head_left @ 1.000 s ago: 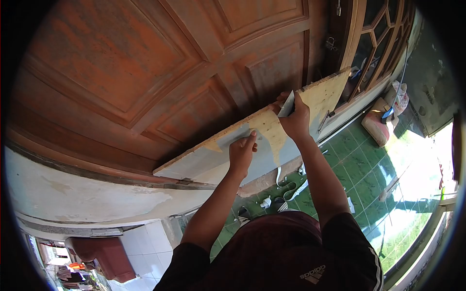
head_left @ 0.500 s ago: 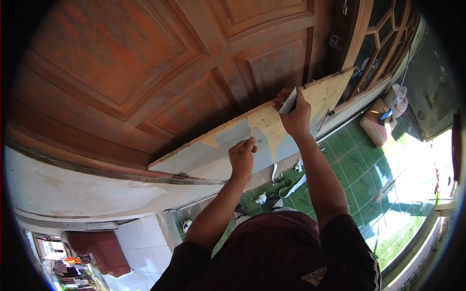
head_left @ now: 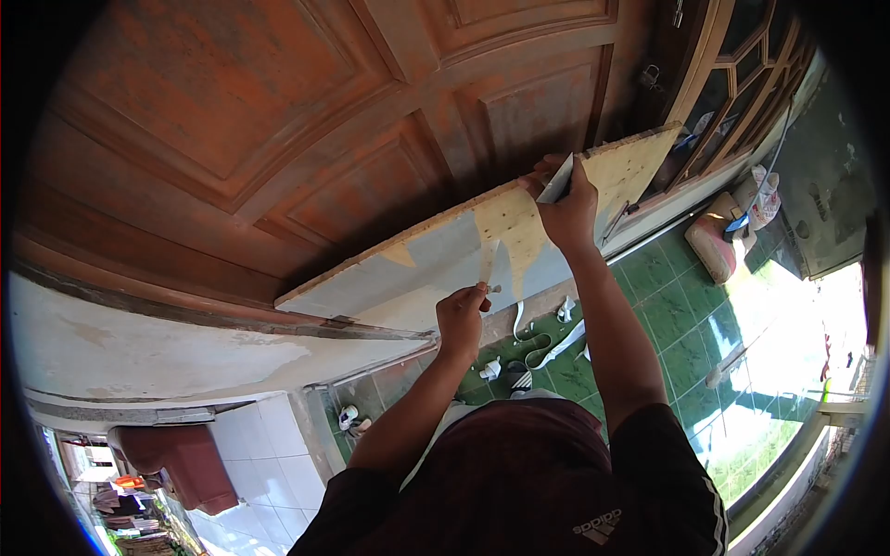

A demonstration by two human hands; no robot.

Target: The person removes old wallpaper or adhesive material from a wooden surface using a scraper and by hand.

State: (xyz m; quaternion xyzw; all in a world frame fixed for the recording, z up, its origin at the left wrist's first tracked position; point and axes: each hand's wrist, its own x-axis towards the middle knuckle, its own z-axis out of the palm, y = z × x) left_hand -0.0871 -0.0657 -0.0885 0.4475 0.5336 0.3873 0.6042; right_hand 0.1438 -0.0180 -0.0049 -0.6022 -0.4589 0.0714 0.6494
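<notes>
A long wooden board (head_left: 616,176) leans against a brown panelled door; its face is part bare yellowish wood, part grey covering. My left hand (head_left: 461,320) pinches a thin strip (head_left: 487,264) that comes off the board's face near its middle. At the board's top edge, my right hand (head_left: 567,208) is closed on a flat, pale metal-looking blade (head_left: 557,181), with some fingers hidden behind it.
Peeled white strips (head_left: 559,347) and crumpled scraps lie on the green tiled floor (head_left: 649,278). A worn cushion-like block (head_left: 712,243) and a plastic bag (head_left: 765,199) sit at the right, by a latticed window. Maroon furniture (head_left: 176,463) stands lower left.
My left hand has moved slightly down, and the strip between it and the board now shows longer. My right hand still holds the blade, now turned a little.
</notes>
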